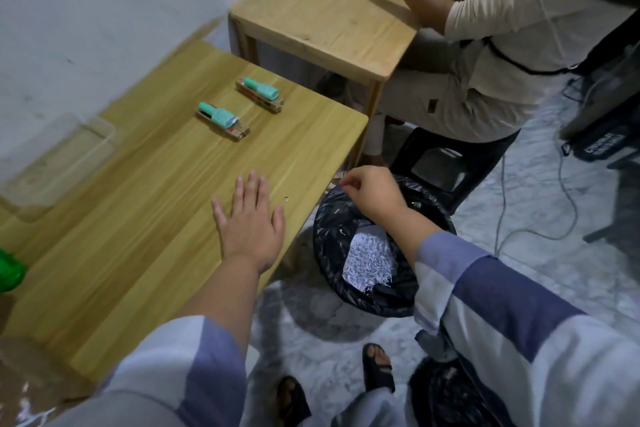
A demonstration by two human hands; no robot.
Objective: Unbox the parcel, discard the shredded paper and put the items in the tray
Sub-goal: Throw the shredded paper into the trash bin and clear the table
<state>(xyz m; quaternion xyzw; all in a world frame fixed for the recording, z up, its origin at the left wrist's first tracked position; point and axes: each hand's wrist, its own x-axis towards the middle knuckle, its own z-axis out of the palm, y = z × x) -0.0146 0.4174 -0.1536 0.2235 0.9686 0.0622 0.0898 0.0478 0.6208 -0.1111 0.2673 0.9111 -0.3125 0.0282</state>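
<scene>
Shredded paper (369,262) is binned, right hand (372,196) pinching scraps, left hand (250,218) flat, released (two packaged items (223,121) untrayed mid-frame).

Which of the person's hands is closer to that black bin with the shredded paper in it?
The right hand: it hangs over the bin's rim, fingers pinched. The left hand lies flat on the table, beside the bin.

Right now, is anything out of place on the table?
Yes. One small paper scrap lies on the table near the left hand, not in the bin. Both teal items sit outside the tray.
</scene>
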